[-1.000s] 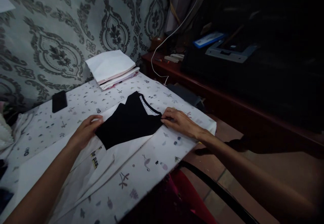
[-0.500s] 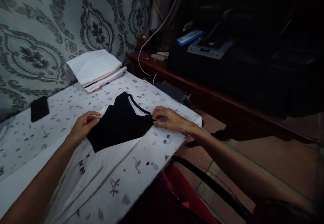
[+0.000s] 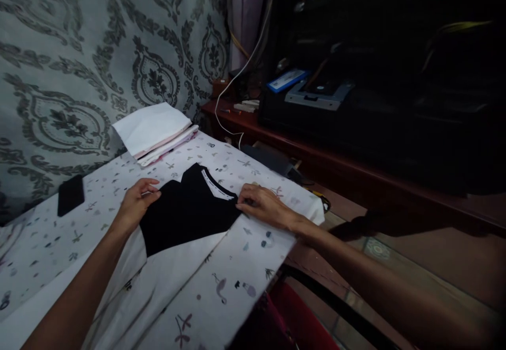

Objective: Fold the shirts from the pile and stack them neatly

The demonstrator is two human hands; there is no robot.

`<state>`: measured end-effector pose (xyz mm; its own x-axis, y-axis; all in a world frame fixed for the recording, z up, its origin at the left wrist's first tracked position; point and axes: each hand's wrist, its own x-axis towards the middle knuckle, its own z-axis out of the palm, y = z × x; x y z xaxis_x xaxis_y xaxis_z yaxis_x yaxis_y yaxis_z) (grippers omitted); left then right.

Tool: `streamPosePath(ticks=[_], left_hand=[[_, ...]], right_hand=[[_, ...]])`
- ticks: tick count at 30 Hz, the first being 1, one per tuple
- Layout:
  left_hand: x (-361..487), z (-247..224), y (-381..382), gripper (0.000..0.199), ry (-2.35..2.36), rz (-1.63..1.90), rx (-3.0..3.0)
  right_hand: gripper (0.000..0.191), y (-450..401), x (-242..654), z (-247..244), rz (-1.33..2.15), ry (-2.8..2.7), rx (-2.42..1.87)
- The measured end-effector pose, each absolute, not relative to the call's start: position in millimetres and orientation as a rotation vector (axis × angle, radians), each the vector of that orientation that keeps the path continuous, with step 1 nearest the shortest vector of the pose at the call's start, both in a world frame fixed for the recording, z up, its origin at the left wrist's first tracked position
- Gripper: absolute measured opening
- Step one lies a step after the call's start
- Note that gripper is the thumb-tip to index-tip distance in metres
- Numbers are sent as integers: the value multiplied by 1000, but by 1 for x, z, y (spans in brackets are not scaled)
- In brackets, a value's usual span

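Observation:
A shirt (image 3: 185,215) with a black upper part and a white lower part lies on the patterned sheet, its neckline pointing away from me. A white band with small print lines the inside of the collar. My left hand (image 3: 138,205) pinches the shirt's left shoulder edge between thumb and fingers. At the opposite shoulder, close to the collar's end, my right hand (image 3: 261,205) grips the black fabric with bent fingers. The white lower part runs toward me in loose creases, partly behind my left forearm, which hides most of its dark lettering.
Folded clothes (image 3: 156,134) are stacked toward the wall. A black phone-like slab (image 3: 71,195) lies at the left on the printed sheet (image 3: 221,155). Beyond the right edge stand a dark red wooden ledge (image 3: 284,136) and a curved black bar (image 3: 336,297). A white cable (image 3: 233,81) hangs behind.
The view has tilted up, so everything sits lower. Both hands stay at the shirt's shoulders. White fabric beside the left shoulder no longer shows, and less of the lettering is visible.

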<state>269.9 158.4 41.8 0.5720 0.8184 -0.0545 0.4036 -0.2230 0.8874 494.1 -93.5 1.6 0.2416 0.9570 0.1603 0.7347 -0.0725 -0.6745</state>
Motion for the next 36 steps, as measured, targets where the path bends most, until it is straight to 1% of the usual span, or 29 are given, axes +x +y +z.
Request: streamPosePath(ticks=[2,8,12,15,18,20,24,29,34,36], left_hand=[[267,39,162,47,999,563,1876],[263,23,169,41,970,457,2016],[262,24,170,41,985,449,2054],[262,26,171,45,1020,414,2028],[264,27,173,47,1088,407,1968],[266,26,173,47,1093,411,1944],[270,25,175,44,980,419,1967],[271,19,181,38,932,446,2054],[261,17,180,41,841,426,2077],[253,18,180,44,825,389,2088]], right_hand=[[12,-91,491,0,418,-1491,-1916],[15,-89,487,-2,382,-1429,-1942],[11,-91,491,-3,397,-1388,-1864],[7,-92,498,-8,471,-1216,-1720],[15,-93,502,-11,490,-1042,-1595],[17,-93,498,-7,433,-1029,-1617],[16,-80,474,12,311,-1327,-1649],[21,-30,434,29,272,-1790,-1584],[28,21,407,27,150,-1887,-1902],[31,32,402,21,103,-1927,-1956]])
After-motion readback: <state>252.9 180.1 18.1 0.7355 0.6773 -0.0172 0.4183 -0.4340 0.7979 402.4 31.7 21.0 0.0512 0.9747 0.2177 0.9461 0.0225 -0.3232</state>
